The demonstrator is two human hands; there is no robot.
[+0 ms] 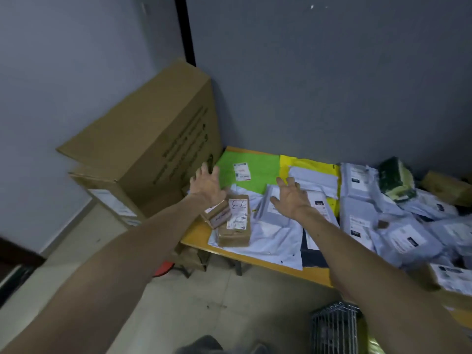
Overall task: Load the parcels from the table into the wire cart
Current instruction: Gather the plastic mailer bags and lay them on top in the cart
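Observation:
A wooden table is covered with parcels. Two small brown boxes lie at its near left, a green mailer and a yellow mailer at the back, and several grey and white poly bags across the middle and right. My left hand hovers with fingers spread above the brown boxes, holding nothing. Over a grey bag, my right hand is also spread and empty. Part of the wire cart shows at the bottom, below my right arm.
Large cardboard boxes stand on the floor left of the table, against the grey wall. A green and pale bundle and a brown box sit at the table's far right. Tiled floor lies in front.

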